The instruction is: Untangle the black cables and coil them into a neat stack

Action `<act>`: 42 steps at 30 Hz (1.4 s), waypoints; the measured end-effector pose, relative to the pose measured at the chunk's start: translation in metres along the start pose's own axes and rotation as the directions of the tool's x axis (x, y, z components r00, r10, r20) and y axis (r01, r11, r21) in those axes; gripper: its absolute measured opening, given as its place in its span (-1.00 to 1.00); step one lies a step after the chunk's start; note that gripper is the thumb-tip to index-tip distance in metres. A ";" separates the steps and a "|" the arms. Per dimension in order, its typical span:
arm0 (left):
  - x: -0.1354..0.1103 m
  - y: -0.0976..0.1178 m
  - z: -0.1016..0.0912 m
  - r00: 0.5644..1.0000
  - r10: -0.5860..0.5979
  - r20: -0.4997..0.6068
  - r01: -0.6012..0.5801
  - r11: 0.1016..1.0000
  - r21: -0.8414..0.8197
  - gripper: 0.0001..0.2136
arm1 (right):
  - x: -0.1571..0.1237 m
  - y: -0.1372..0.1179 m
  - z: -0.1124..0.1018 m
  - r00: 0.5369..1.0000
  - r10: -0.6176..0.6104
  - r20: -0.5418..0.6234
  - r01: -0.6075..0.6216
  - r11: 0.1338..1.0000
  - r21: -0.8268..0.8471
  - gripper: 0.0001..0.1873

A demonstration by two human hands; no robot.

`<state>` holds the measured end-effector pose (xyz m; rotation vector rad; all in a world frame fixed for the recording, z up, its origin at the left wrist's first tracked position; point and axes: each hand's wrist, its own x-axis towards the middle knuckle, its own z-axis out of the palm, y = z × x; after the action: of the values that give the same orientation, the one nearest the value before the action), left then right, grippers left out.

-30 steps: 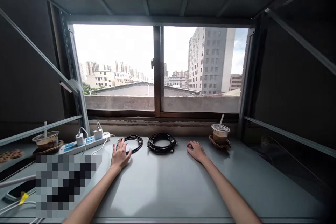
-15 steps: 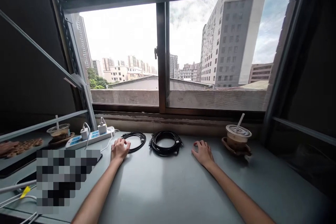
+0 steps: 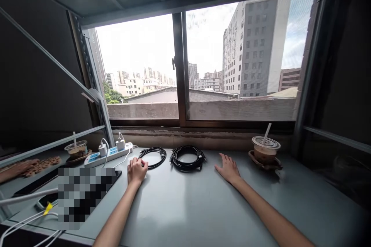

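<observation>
My left hand point(image 3: 136, 171) rests at the lower left edge of a small coil of black cable point(image 3: 159, 152). Its fingers are curled in, and thumb and forefinger pinch a dark bit of that cable, partly hidden by the fingers. Beside this coil lies a thicker coil of black cables point(image 3: 188, 169) with several plugs and a small white label, untouched by either hand. To its right my right hand point(image 3: 228, 168) lies palm down on the grey tabletop point(image 3: 179, 208), holding nothing, fingers stretched and thumb apart.
A lidded drink cup point(image 3: 265, 149) with a straw stands in a brown holder at right. A power strip point(image 3: 108, 154) with white chargers sits left, near a dark tablet point(image 3: 117, 174), partly pixelated. White cables point(image 3: 29, 220) cross the left front. Another person's hand point(image 3: 27, 166) touches small brown pieces.
The view has shifted, so the table things appear farther right. My right hand's fingers have straightened from a looser curl. My left hand stays by the small coil, fingers curled.
</observation>
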<state>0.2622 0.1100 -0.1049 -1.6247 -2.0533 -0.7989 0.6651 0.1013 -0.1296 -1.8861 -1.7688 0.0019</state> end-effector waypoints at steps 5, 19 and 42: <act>0.005 0.000 0.006 0.998 0.053 0.029 -0.052 0.998 -0.035 -0.76 | 0.001 0.001 0.001 0.999 -0.028 0.020 0.028 1.000 -0.003 -0.59; 0.010 0.008 0.006 0.989 0.073 0.125 -0.061 0.993 -0.101 -0.75 | -0.007 0.002 -0.003 0.999 0.018 -0.049 -0.021 0.998 -0.052 -0.74; 0.008 0.017 -0.002 0.844 0.525 0.108 -0.472 0.824 -0.314 -0.76 | -0.016 0.007 -0.004 0.997 0.059 -0.053 -0.063 0.994 -0.089 -0.73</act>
<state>0.2766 0.1171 -0.0949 -2.3448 -1.5390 -0.7789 0.6710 0.0856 -0.1350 -1.9862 -1.7027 -0.1044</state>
